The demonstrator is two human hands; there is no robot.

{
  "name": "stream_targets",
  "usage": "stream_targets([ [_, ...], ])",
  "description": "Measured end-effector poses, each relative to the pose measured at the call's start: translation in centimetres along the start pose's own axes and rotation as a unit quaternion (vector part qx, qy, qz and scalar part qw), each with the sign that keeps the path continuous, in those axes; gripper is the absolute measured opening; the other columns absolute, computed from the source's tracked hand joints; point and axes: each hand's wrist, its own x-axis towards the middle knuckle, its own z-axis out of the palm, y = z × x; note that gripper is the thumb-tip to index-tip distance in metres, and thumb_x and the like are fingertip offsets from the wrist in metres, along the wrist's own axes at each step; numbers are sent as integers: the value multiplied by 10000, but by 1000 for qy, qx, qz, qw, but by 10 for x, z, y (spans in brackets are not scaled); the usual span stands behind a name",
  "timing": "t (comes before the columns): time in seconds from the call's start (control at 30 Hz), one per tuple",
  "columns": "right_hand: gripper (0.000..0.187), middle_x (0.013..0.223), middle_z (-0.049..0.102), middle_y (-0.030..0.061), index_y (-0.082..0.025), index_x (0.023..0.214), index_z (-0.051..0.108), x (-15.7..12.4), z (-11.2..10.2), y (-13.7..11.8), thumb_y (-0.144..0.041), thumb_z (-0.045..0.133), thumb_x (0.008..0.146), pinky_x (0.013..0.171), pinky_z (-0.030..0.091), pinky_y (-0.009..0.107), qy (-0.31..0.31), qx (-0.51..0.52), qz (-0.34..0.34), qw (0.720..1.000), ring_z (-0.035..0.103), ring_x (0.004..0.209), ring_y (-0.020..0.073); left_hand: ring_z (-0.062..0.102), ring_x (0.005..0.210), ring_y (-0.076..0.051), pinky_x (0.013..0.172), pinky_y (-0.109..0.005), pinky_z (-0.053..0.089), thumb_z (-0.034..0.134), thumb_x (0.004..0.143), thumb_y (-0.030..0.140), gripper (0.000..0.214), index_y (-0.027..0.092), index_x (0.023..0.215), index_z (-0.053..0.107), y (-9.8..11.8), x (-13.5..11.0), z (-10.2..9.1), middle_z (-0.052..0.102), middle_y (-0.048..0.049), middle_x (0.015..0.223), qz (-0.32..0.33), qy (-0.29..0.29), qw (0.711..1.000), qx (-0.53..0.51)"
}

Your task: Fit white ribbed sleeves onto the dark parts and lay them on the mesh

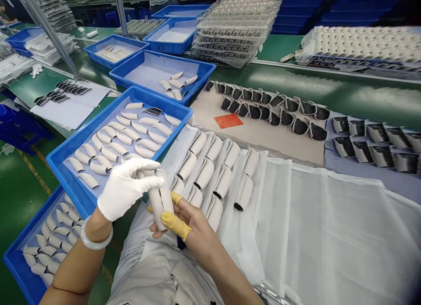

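My left hand, in a white glove, pinches the top of a pale ribbed curved shell held upright in front of me. My right hand, bare with yellow finger cots on thumb and a finger, grips the same shell from below. Just beyond the hands, several assembled ribbed shells with dark openings lie in rows on a white sheet. A blue tray of loose pale shells sits to the left of my hands.
Another blue tray of shells is at lower left, more blue trays behind. Rows of black-and-white parts lie on a beige mat with a red card. Clear stacked blister trays stand at the back on the green bench.
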Motion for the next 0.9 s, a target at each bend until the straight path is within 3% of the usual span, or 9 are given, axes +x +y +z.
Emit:
stream_targets([
  [0.3, 506, 981, 653, 91, -170, 1113, 589, -3, -3, -3, -474, 712, 728, 743, 567, 378, 29, 8, 30, 999, 671, 898, 257, 671, 833, -208, 725, -313, 572, 761, 652, 230, 230, 187, 876, 731, -3, -2, -1, 723, -51, 888, -38, -14, 998, -46],
  [0.5, 446, 780, 627, 21, -160, 1064, 588, 0, -3, -3, -411, 723, 721, 697, 583, 364, 7, -45, 73, 996, 669, 739, 202, 665, 842, -190, 780, -302, 552, 749, 677, 216, 187, 185, 858, 715, -6, -2, -1, 718, -34, 870, -2, -29, 999, -21],
  [0.73, 272, 788, 620, 27, -168, 950, 615, 1, -3, -9, -354, 675, 760, 620, 583, 316, -17, -68, 77, 995, 668, 735, 193, 637, 779, -174, 708, -282, 527, 693, 735, 235, 60, 181, 762, 694, -8, -1, -4, 686, -29, 788, 35, -37, 999, 16],
  [0.9, 352, 825, 609, 16, -179, 1006, 598, 3, -4, -11, -384, 700, 740, 609, 577, 313, -43, -45, 103, 993, 693, 703, 201, 649, 778, -175, 718, -277, 529, 705, 720, 230, 59, 181, 752, 694, -6, -2, -6, 698, -23, 783, 37, -32, 999, 9],
])
